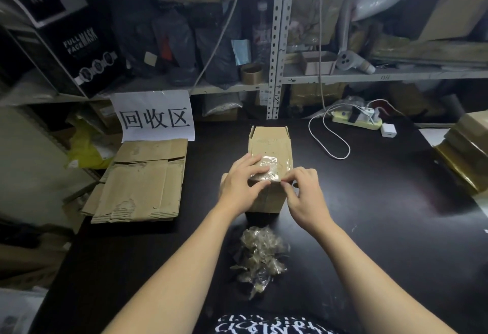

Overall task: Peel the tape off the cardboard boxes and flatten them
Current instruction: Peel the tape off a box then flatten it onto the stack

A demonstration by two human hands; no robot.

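**Desk:** Where is the box in this shot?

**Photographer:** A small brown cardboard box [270, 141] sits at the middle of a glossy black table [383, 201], directly in front of the person. Its open end faces away, and a wrinkled patch of clear tape [270, 166] covers the near part of its top face.

**Desk:** And the hands?

**Photographer:** The left hand [239, 186] grips the box's near left corner, with the fingers laid over the top and the thumb on the near edge. The right hand [303, 196] pinches the tape's edge at the near right corner between curled fingertips and thumb.

**Desk:** What else is in frame?

**Photographer:** A crumpled heap of peeled transparent tape [260, 257] lies on the table between the forearms, just short of the box. A stack of flattened brown cardboard sheets [142, 183] rests at the table's left edge. It sits below a white paper sign with black Chinese characters [154, 117]. At the far right, a looped white cable [330, 138] runs to a pale yellow power strip [356, 121].
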